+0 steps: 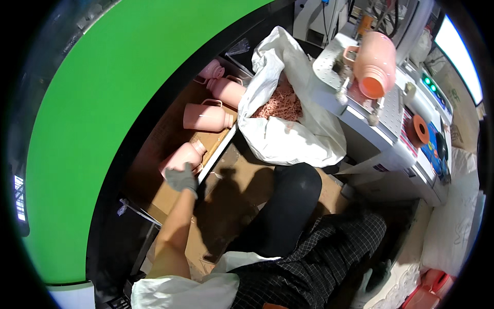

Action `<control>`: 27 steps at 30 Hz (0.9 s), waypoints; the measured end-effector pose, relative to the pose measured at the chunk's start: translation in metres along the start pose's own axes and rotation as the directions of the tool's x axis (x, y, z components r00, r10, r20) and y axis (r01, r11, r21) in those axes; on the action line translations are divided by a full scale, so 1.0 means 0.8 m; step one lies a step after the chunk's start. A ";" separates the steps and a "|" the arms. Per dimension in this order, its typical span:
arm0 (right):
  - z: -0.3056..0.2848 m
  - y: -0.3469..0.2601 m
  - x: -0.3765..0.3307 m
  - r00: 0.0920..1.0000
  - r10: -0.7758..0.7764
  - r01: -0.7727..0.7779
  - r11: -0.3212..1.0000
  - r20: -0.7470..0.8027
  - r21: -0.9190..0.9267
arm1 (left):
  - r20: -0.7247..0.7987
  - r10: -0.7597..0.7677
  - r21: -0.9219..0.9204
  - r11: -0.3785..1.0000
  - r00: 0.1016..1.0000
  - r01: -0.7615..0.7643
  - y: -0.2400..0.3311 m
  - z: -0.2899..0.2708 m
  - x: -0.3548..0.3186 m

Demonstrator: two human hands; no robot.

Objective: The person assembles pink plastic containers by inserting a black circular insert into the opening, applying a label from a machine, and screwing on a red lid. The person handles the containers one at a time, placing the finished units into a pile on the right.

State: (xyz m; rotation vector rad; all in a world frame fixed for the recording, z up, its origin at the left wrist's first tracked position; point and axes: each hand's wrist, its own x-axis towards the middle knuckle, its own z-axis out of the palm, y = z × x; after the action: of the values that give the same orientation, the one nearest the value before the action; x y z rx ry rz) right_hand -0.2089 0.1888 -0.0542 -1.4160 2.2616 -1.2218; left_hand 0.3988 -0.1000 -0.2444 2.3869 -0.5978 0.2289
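Observation:
My left hand (182, 178), in a grey glove, is closed on a pink bottle with a side handle (186, 156). This bottle lies tilted at the near end of a shallow cardboard-lined tray (163, 198), its neck pointing up and right. Farther along the tray lie more bottles of the same kind: one on its side (205, 117), another behind it (229, 91), and one at the far end (212, 69). My right hand (374, 282), gloved too, is low at the right beside my thigh. Shadow blurs its fingers, and whatever it may hold is not discernible.
A white sack (293, 147) holding pink shavings (282, 104) stands ahead. On the perforated machine table (332, 64) at right, another pink bottle (375, 62) rests in a fixture. An orange ring-shaped part (418, 131) sits nearby. A large green machine panel (98, 113) curves along the left.

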 end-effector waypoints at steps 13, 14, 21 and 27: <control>0.119 -0.175 0.075 0.938 0.078 -0.208 0.905 0.336 0.370 | 0.236 0.895 0.102 0.364 0.378 -0.926 0.032 -0.120 -0.047; 0.121 -0.182 0.083 0.943 -0.028 -0.091 0.936 0.331 0.339 | 0.140 0.938 -0.066 0.327 0.316 -0.943 0.048 -0.145 -0.070; 0.081 -0.191 0.061 0.927 -0.131 -0.291 0.340 0.351 0.894 | 0.281 0.950 -0.591 0.058 -0.137 -0.805 0.151 -0.205 -0.061; 0.069 -0.109 -0.096 0.862 0.468 -0.496 0.698 0.195 0.516 | 0.024 0.836 -0.999 -0.005 -0.548 -0.052 0.276 -0.357 -0.301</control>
State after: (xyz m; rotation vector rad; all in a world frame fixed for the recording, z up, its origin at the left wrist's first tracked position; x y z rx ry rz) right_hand -0.0816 0.2051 -0.0433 -0.5720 1.8311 -1.4515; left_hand 0.0796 0.0191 0.0242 0.3437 -2.4608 -1.0894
